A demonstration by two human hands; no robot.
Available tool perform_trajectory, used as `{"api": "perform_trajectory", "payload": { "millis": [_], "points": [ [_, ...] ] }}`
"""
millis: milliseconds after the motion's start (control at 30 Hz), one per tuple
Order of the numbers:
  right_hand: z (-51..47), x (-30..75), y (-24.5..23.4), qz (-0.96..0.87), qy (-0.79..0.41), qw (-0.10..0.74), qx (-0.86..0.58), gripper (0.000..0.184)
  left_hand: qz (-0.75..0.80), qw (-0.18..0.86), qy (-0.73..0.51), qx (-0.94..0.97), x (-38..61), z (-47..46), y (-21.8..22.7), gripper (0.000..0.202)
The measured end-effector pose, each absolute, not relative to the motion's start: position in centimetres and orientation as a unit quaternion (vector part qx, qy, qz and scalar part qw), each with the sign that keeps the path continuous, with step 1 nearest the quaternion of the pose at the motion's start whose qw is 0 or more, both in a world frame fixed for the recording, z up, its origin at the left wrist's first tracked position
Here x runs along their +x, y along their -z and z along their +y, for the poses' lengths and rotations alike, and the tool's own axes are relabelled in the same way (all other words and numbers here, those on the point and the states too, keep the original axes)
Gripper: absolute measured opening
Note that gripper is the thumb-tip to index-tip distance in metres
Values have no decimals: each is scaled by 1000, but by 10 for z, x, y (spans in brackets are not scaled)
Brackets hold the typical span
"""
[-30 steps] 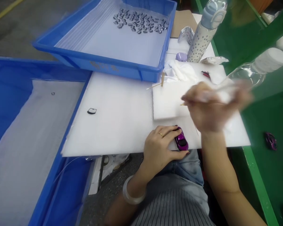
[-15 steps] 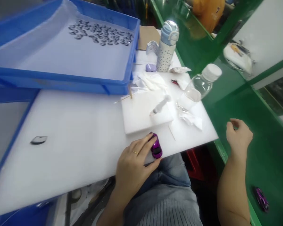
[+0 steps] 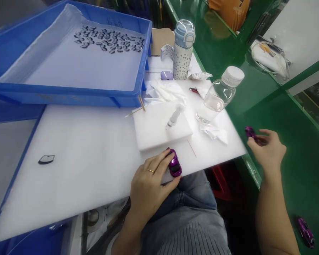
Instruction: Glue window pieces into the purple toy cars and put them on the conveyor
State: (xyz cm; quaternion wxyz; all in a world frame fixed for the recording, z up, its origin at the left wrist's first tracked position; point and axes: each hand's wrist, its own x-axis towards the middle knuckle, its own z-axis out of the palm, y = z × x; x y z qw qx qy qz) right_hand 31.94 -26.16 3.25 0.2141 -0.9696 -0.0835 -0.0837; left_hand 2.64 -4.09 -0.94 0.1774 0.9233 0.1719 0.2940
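At the front edge of the white table [image 3: 95, 141], my left hand [image 3: 151, 177] has its fingers and thumb around a purple toy car [image 3: 174, 165]. Over on the green bench, a second purple toy car [image 3: 250, 132] is between the thumb and fingers of my right hand [image 3: 267, 147]; whether it touches the surface I cannot tell. Behind my left hand, a white foam block [image 3: 154, 131] bears a small pale tube [image 3: 174, 117]. A small dark-rimmed clear piece [image 3: 46, 159] lies at the left of the table.
A blue tray [image 3: 95, 97] with many small dark-rimmed pieces [image 3: 114, 40] stands at the back left. A dotted tumbler [image 3: 183, 53], a clear bottle [image 3: 222, 92] and crumpled tissue [image 3: 215, 134] stand or lie rightward. Another purple car [image 3: 305, 232] rests on the green bench [image 3: 284, 117].
My right hand has opened out a little, and the purple car at its fingertips has come into view. My left hand keeps its place on its car. The camera view has shifted slightly.
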Motion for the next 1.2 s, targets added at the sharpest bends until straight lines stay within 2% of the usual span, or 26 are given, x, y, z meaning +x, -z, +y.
{"api": "perform_trajectory", "payload": {
  "millis": [100, 200, 400, 467, 600, 700, 833, 1067, 1133, 1200],
  "points": [
    [-226, 286, -30, -276, 97, 233, -927, 44, 184, 192, -292, 919, 26, -42, 8, 43],
    [-191, 246, -27, -402, 174, 198, -877, 18, 191, 206, -277, 919, 26, -43, 6, 48],
    [-147, 194, -20, -486, 129, 101, -858, 20, 203, 222, -272, 914, 26, -42, 5, 54],
    [-148, 193, -23, -488, 101, 138, -856, 19, 204, 223, -270, 914, 26, -42, 6, 55],
    [-162, 187, -41, -536, -82, 277, -793, 11, 202, 227, -268, 914, 26, -42, 6, 54],
    [-167, 177, -50, -548, -142, 303, -766, 13, 202, 228, -270, 913, 26, -42, 6, 54],
    [-167, 171, -49, -559, -130, 265, -775, 13, 202, 225, -272, 914, 27, -42, 7, 51],
    [-159, 184, -36, -491, 26, 251, -834, 17, 202, 222, -275, 913, 26, -43, 7, 52],
    [-155, 191, -32, -477, 33, 219, -851, 18, 203, 219, -279, 913, 26, -42, 7, 51],
    [-151, 201, -32, -464, 17, 222, -858, 20, 200, 215, -280, 914, 26, -42, 7, 51]
  ]
}}
